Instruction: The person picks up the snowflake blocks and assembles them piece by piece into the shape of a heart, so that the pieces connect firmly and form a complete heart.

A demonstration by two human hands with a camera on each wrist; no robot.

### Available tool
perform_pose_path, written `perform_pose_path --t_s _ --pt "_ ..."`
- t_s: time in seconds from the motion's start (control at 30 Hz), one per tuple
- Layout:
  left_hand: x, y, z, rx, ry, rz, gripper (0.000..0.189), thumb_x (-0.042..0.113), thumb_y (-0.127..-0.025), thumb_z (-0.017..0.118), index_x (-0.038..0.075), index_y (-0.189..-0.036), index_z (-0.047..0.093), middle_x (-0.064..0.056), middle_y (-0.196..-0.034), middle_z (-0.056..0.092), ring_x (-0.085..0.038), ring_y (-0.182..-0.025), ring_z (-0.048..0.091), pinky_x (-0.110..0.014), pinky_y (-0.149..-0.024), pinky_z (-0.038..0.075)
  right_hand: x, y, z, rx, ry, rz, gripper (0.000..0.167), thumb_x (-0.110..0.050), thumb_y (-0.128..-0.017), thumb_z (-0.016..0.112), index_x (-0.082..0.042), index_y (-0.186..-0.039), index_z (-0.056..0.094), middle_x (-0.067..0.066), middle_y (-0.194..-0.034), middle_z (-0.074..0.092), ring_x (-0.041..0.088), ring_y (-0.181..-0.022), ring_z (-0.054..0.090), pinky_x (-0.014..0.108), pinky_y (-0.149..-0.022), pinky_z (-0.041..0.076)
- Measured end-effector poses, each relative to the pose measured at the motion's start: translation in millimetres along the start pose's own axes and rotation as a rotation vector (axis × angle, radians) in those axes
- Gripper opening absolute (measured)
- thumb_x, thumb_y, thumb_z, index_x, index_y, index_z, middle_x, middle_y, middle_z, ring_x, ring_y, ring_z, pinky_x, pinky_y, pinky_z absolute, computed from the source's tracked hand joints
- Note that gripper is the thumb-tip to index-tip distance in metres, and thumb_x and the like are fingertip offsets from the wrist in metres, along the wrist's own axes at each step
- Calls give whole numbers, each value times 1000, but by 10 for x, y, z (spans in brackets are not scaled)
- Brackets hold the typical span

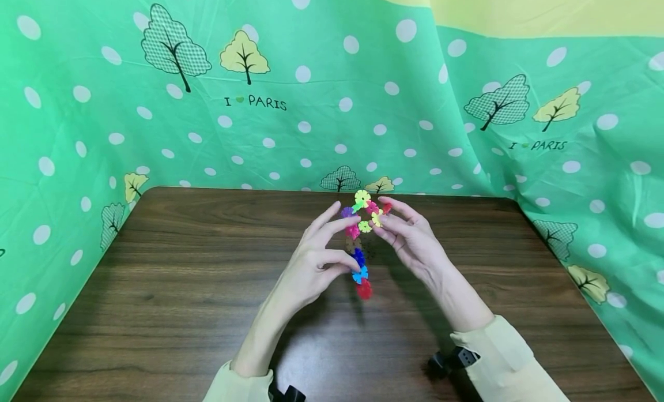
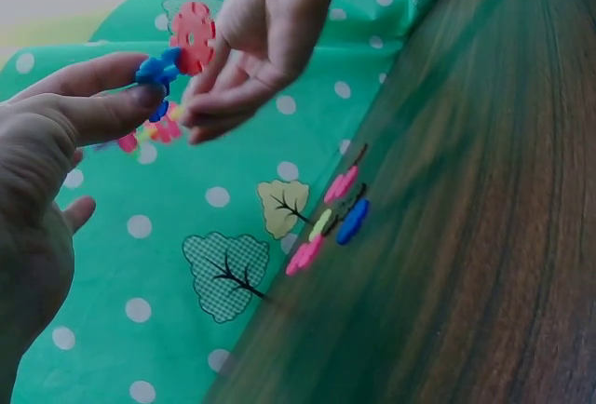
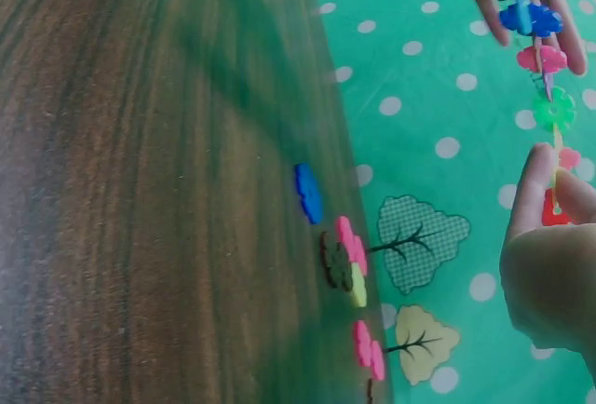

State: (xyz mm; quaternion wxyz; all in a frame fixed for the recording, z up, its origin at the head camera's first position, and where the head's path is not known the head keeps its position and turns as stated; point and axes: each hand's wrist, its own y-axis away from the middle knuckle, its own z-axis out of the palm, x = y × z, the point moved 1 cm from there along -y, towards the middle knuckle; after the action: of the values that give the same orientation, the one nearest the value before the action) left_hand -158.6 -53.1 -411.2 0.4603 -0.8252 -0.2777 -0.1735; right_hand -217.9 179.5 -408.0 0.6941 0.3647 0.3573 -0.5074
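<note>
Between both hands hangs a chain of colourful plastic snowflake discs, raised above the table. My left hand [image 1: 324,255] pinches a blue disc [image 2: 158,71] low on the chain between thumb and a finger. A red disc [image 1: 365,289] forms the chain's near end. On the other side, my right hand [image 1: 415,240] pinches a yellow disc [image 1: 377,218] with thumb and fingertips. Beside those fingers sits a small red disc [image 1: 387,208]. At the far end are a yellow-green disc [image 1: 362,198] and a green disc [image 3: 555,109]; a purple disc [image 1: 347,212] is by the left fingers.
Loose discs lie near the far edge of the dark wooden table [image 1: 207,275], among them a blue disc [image 3: 308,194], a brown disc [image 3: 335,262] and pink ones. A green dotted cloth [image 1: 311,102] hangs behind and around the table.
</note>
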Motion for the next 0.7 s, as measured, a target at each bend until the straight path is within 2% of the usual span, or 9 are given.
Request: perform_pose_path --t_s 0.07,0.13,0.2,0.33,0.43,0.5,0.6,0.7 --pt "-13 4 7 4 31 -26 10 9 -86 82 18 -83 81 -8 -157 50 -33 -161 17 -54 -127 29 -26 10 17 2 -7 -26 43 7 -98 62 -7 -138 57 6 -105 74 14 -91 76 24 -83 62" --pt "-29 9 21 9 80 -58 10 5 -86 81 15 -85 80 -8 -163 42 -32 -162 13 -50 -123 37 -45 17 36 5 -15 -46 43 7 -97 62 -8 -138 58 7 -105 73 15 -92 76 24 -83 62" --pt "-48 14 35 19 113 -94 12 3 -86 80 14 -91 80 -6 -168 35 -30 -162 16 -46 -121 40 -59 24 54 8 -21 -59 43 7 -97 62 -9 -137 58 7 -105 72 16 -92 75 24 -84 62" --pt "-95 20 63 56 199 -172 19 -5 -87 77 9 -100 76 -4 -171 27 -28 -155 36 -37 -114 48 -59 27 87 13 -44 -72 47 9 -97 60 -5 -141 55 6 -97 71 16 -90 75 26 -86 62" --pt "-118 22 63 111 269 -243 18 -9 -91 70 5 -102 72 -2 -169 31 -28 -146 49 -32 -108 53 -43 27 107 15 -33 -85 51 11 -97 60 -2 -145 50 5 -92 71 14 -86 74 26 -84 62" --pt "-133 27 45 165 282 -302 19 -7 -95 64 5 -108 70 -1 -166 37 -25 -140 56 -31 -105 54 -24 29 122 5 -13 -91 52 12 -96 60 -1 -145 50 4 -91 71 13 -84 74 26 -82 63" --pt "-161 34 7 242 307 -398 28 0 -100 61 10 -125 66 -2 -158 48 -25 -133 61 -34 -107 54 22 26 148 -14 32 -93 48 13 -95 61 -3 -139 56 3 -89 70 13 -81 73 28 -81 63" --pt "-207 49 -22 278 342 -503 39 13 -103 62 15 -141 58 -5 -150 55 -26 -130 63 -39 -106 54 76 25 194 -48 109 -90 46 12 -94 63 -2 -138 59 2 -89 67 13 -81 73 31 -81 63"
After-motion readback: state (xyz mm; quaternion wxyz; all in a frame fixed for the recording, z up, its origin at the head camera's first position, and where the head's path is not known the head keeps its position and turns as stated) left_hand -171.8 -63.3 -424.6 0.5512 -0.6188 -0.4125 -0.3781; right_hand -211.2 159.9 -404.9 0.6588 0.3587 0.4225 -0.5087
